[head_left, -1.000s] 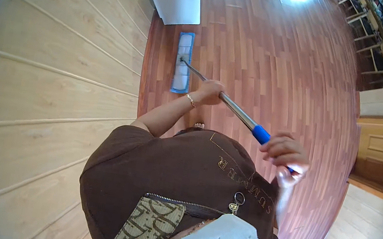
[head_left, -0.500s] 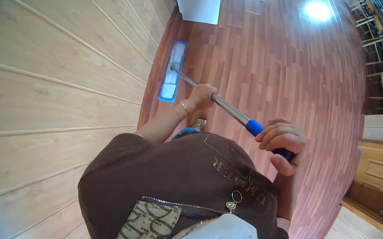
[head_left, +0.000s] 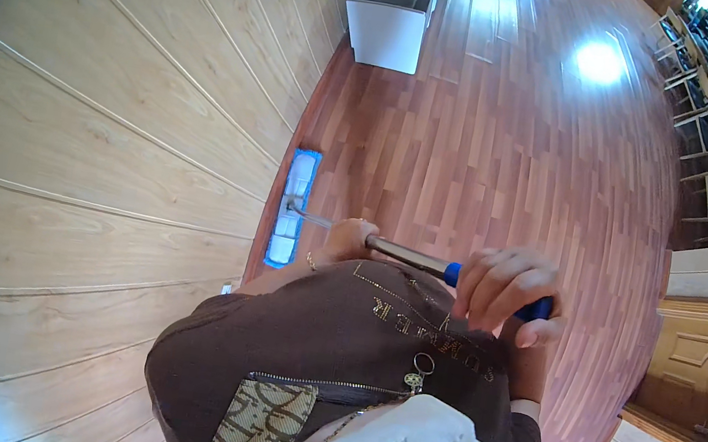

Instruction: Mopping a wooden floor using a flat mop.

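A flat mop [head_left: 409, 256] with a metal pole is held across my body in both hands. Its long blue-edged head [head_left: 292, 208] lies flat on the wooden floor, alongside the foot of the left wall. My left hand [head_left: 349, 237] is wrapped round the lower part of the pole, with a bracelet at the wrist. Over the blue and dark grip at the pole's upper end, my right hand [head_left: 509, 292] is closed, its thumb underneath. The pole's thin lower part runs from my left hand to the joint on the mop head.
Pale panelling [head_left: 107, 145] rises along the left. A white chest-like box [head_left: 387, 32] with a dark top stands ahead against that wall. Wooden chairs [head_left: 704, 175] and a long table line the far right, above a wooden door [head_left: 694, 354]. The reddish plank floor [head_left: 477, 148] reflects light.
The mop head has come back toward me along the left wall. Both hands are lower in view, the left one closer to my body, still gripping the pole.
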The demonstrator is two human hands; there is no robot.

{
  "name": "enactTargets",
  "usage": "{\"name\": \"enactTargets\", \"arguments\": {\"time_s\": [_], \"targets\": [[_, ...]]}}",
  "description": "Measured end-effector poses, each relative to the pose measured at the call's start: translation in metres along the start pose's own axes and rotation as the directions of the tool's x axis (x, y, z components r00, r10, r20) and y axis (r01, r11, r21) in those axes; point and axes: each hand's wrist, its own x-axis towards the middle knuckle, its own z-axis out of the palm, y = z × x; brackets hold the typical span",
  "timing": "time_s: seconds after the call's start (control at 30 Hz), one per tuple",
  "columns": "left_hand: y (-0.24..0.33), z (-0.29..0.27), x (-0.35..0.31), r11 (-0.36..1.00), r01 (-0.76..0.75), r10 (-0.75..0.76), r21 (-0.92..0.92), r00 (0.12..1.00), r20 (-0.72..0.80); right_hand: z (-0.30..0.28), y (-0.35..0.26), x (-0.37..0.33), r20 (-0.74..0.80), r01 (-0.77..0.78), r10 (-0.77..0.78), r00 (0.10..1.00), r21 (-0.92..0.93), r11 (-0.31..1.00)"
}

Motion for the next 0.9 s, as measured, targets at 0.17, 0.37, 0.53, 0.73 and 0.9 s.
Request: {"name": "enactTargets", "arguments": {"time_s": [0.17, 0.37, 0.53, 0.73, 0.9], "targets": [[0.019, -0.020, -0.001, 0.998, 0.061, -0.061, 0.005, 0.998, 0.012, 0.012, -0.008, -0.007, -0.158, -0.088, 0.087, 0.984, 0.000, 0.996], [-0.011, -0.011, 0.022, 0.996, -0.084, 0.088, 0.039, 0.990, -0.108, 0.016, 0.006, -0.005, -0.195, -0.075, 0.068, 0.978, -0.031, 0.997], [-0.040, -0.006, 0.064, 0.986, -0.166, 0.162, -0.007, 0.972, -0.169, 0.019, 0.015, 0.005, -0.163, -0.140, 0.106, 0.981, -0.215, 0.967], [-0.070, -0.004, 0.112, 0.939, -0.337, 0.313, -0.063, 0.917, -0.247, 0.027, 0.034, 0.026, 0.008, -0.191, 0.225, 0.974, -0.495, 0.848], [-0.048, -0.006, 0.132, 0.875, -0.460, 0.412, -0.148, 0.870, -0.271, 0.039, 0.029, 0.051, 0.024, -0.161, 0.214, 0.977, -0.576, 0.801]]}}
